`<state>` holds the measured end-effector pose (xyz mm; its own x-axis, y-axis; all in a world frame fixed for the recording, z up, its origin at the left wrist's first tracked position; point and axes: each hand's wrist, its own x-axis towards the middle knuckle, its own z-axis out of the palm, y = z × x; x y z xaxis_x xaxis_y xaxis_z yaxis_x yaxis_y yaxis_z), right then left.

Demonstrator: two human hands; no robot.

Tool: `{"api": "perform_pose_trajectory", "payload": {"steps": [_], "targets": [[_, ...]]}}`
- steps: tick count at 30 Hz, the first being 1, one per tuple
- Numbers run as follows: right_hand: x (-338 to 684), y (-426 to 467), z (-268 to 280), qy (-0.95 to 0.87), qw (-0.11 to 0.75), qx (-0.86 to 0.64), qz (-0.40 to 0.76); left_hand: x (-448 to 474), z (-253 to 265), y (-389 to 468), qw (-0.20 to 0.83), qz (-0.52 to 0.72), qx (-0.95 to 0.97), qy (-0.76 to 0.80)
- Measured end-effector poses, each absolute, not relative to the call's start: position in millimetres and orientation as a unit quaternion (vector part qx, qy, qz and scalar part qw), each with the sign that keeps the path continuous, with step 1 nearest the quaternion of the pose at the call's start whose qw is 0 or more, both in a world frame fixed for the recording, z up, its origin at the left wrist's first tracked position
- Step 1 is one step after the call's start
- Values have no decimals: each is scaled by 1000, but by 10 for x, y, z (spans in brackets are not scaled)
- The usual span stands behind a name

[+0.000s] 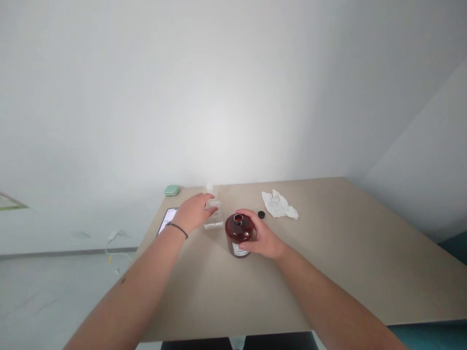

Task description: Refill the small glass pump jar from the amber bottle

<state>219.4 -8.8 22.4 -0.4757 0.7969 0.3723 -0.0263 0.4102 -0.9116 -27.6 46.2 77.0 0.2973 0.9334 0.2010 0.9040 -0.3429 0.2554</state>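
The right hand (263, 238) is wrapped around the right side of a dark red bottle (238, 235), fingers curled over its shoulder and thumb low against the side near the white label, so it grips the bottle. The bottle stands upright on the surface (346, 272), near the middle, with its mouth uncovered and facing up.

The left hand (194, 212) reaches forward with its fingers bent around a clear bottle (213, 209), closing on its near-left side. This clear bottle also stands upright, just behind and to the left of the red one; the two look close together but whether they touch cannot be told. A dark band (178, 229) circles the left wrist.

Just right of the red bottle, beyond the right hand's fingers, a small black cap (261, 214) lies on the surface. Farther right and back, a crumpled white tissue (279, 204) rests flat. Under the left wrist, a phone (167, 220) lies at the left edge of the surface, partly hidden by the arm. Behind it, at the far left corner, sits a small green case (171, 190). A white wall rises behind the surface, and a cable (111, 243) trails on the floor to the left.
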Motion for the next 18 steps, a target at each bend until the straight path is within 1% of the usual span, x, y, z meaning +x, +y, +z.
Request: {"api": "perform_pose_trajectory", "payload": {"steps": [4, 9, 12, 15, 18], "targets": [[2181, -88, 218, -712, 436, -256, 488, -224, 894, 571, 13, 60, 850, 524], [2163, -96, 214, -704, 439, -249, 499, -180, 1200, 611, 9, 41, 875, 481], [2155, -101, 217, -700, 438, -243, 509, -91, 1480, 664, 24, 29, 911, 411], [2154, -99, 209, -689, 441, -241, 522, 56, 1719, 794, 2, -4, 922, 388], [2155, -93, 183, -678, 439, -244, 536, 208, 1814, 976, -13, -39, 924, 380]]}}
